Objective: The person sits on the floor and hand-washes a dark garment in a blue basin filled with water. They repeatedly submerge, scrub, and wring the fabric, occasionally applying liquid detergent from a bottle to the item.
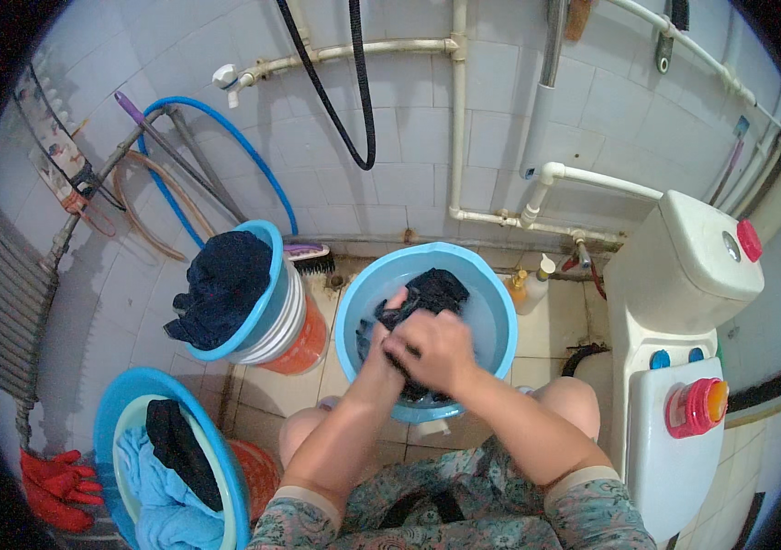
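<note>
A light-blue basin point(504, 312) of cloudy water stands on the floor between my knees. In it is a wet black garment point(438, 288), bunched up and partly under water; its exact kind is not clear. My left hand point(385, 341) grips the garment over the basin. Pressed against it, my right hand point(434, 348) is closed on the same cloth and slightly blurred. The hands overlap at the middle of the basin and hide part of the garment.
Left of the basin, dark clothes point(223, 280) fill a blue basin on a bucket point(294, 344). Nearer, another tub point(115, 403) holds blue and black cloth beside red gloves point(58, 490). A brush point(310, 257) and pump bottles point(532, 289) are behind; a toilet point(675, 458) stands right.
</note>
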A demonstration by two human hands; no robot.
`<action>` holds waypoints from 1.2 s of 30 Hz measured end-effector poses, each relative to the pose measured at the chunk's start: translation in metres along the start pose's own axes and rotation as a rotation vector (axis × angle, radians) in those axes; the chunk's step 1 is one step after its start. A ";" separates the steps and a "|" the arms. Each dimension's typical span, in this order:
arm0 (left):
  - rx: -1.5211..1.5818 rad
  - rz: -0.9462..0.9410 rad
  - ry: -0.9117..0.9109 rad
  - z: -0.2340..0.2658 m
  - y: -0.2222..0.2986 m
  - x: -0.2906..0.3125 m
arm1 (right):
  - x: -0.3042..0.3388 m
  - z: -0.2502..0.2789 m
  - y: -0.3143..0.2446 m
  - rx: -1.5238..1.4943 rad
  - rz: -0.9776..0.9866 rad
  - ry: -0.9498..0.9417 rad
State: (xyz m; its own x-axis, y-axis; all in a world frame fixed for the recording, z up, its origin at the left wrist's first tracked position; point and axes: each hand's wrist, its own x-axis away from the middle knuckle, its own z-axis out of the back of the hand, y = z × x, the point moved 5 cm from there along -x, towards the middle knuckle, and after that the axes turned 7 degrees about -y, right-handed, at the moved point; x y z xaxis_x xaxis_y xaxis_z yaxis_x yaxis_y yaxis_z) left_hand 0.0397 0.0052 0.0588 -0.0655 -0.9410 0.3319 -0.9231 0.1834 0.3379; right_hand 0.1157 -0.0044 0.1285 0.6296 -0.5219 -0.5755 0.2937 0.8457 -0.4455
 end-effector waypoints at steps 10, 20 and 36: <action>-0.020 -0.228 -0.115 -0.001 0.031 -0.002 | 0.012 -0.007 0.095 -0.597 -0.708 0.050; -0.082 -0.446 -0.181 0.010 0.079 -0.003 | 0.033 -0.030 0.061 -1.395 -0.927 -0.428; -1.176 -0.490 -0.401 -0.020 0.062 0.022 | 0.004 0.049 0.072 -1.339 -0.547 -0.142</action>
State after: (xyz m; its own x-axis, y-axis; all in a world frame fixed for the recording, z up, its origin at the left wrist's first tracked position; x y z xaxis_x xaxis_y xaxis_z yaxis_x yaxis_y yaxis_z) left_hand -0.0111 0.0016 0.1050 -0.1165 -0.9604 -0.2532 -0.0232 -0.2522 0.9674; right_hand 0.1748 0.0597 0.1280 0.7494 -0.6559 -0.0911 -0.3125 -0.2290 -0.9219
